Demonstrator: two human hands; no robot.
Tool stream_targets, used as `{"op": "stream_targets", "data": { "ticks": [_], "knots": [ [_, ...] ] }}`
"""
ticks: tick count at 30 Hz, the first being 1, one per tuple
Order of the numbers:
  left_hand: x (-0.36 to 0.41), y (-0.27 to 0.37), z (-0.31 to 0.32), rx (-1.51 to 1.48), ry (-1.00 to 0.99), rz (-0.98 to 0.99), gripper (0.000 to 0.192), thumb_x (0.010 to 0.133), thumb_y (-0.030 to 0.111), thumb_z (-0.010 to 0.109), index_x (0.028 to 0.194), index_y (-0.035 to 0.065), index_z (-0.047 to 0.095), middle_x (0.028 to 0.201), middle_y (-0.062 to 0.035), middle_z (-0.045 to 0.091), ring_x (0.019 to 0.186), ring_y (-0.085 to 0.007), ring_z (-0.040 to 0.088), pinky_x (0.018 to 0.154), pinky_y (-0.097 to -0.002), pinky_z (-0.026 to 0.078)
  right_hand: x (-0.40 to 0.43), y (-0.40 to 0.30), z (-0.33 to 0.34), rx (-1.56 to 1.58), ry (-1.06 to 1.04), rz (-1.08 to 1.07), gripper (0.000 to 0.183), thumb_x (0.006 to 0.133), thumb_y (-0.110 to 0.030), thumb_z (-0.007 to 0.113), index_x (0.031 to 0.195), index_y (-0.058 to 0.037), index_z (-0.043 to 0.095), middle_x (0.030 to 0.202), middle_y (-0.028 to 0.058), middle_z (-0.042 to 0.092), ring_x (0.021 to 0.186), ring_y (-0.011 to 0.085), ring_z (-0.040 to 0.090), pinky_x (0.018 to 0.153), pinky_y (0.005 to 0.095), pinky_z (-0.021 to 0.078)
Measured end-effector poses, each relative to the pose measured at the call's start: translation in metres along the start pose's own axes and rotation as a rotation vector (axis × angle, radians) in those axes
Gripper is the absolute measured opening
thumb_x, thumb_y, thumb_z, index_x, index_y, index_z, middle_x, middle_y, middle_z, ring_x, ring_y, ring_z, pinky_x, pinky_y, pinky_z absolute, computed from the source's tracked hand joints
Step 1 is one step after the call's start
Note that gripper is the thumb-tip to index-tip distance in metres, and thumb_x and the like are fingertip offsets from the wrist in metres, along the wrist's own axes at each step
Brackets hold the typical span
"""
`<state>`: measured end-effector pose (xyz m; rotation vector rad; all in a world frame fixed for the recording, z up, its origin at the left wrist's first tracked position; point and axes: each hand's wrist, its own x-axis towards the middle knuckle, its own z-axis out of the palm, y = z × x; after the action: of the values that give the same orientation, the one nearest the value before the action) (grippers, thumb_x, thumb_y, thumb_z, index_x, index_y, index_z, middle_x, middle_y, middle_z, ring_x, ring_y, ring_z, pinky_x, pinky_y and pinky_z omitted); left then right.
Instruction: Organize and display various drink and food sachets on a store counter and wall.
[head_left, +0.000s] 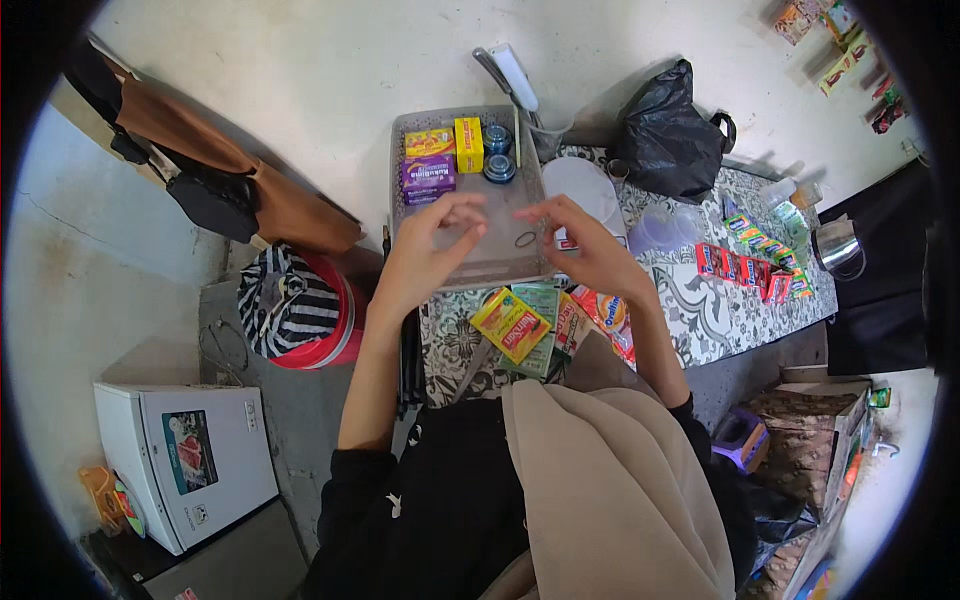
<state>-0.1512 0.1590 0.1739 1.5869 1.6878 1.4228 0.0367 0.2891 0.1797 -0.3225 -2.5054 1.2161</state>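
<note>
Both of my hands hover over the near half of a grey plastic basket. My left hand has bent, slightly blurred fingers, thumb apart, and nothing visible in its grasp. Across from it, my right hand points its spread fingers inward. A thin rubber band shows just beside the right fingertips; whether they touch it is unclear. In the basket's far half are a purple KukuBima box, two yellow boxes and two blue-lidded jars. Nutrisari sachets lie in front of me.
Beside the basket stand a clear cup with utensils, a white round lid and a black plastic bag. Red sachets lie farther right on the patterned tabletop. A red bucket stands left, near a white freezer.
</note>
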Motion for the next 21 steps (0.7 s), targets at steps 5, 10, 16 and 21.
{"op": "stream_targets", "data": {
  "ticks": [5,10,16,21],
  "knots": [
    [-0.064,-0.010,-0.006,-0.085,-0.107,-0.182,0.031,0.081,0.013,0.059,0.109,0.0021,0.053,0.090,-0.0076,0.062,0.086,-0.0167,0.058,0.081,-0.0287,0.043,-0.051,0.018,0.021,-0.064,-0.133,0.175,0.037,0.074,-0.011,0.061,0.110,-0.0093,0.054,0.089,0.0077,0.054,0.076,0.0174,0.054,0.068,0.0298,0.0442],
    [-0.112,-0.053,0.018,-0.046,-0.373,-0.254,0.043,0.079,0.014,0.061,0.117,0.0030,0.045,0.117,-0.0115,0.047,0.105,-0.0217,0.050,0.091,-0.0323,0.038,-0.083,0.032,0.058,-0.336,-0.102,0.382,0.038,0.073,-0.032,0.064,0.103,-0.0086,0.056,0.090,0.0075,0.057,0.077,0.0222,0.059,0.066,0.0338,0.0470],
    [-0.125,-0.075,0.054,0.132,-0.367,-0.094,0.054,0.078,0.019,0.063,0.123,0.0019,0.036,0.126,-0.0189,0.036,0.120,-0.0312,0.035,0.100,-0.0353,0.028,-0.090,0.028,0.075,-0.481,-0.066,0.461,0.046,0.072,-0.038,0.064,0.104,-0.0069,0.055,0.095,0.0097,0.054,0.085,0.0257,0.058,0.070,0.0368,0.0472],
    [-0.126,-0.073,0.064,0.187,-0.327,-0.105,0.056,0.079,0.021,0.062,0.124,0.0012,0.036,0.128,-0.0205,0.035,0.123,-0.0316,0.032,0.101,-0.0362,0.027,-0.108,0.050,0.074,-0.487,0.277,0.341,0.038,0.076,-0.026,0.062,0.106,-0.0058,0.052,0.096,0.0138,0.053,0.091,0.0300,0.053,0.076,0.0376,0.0432]
  ]
}}
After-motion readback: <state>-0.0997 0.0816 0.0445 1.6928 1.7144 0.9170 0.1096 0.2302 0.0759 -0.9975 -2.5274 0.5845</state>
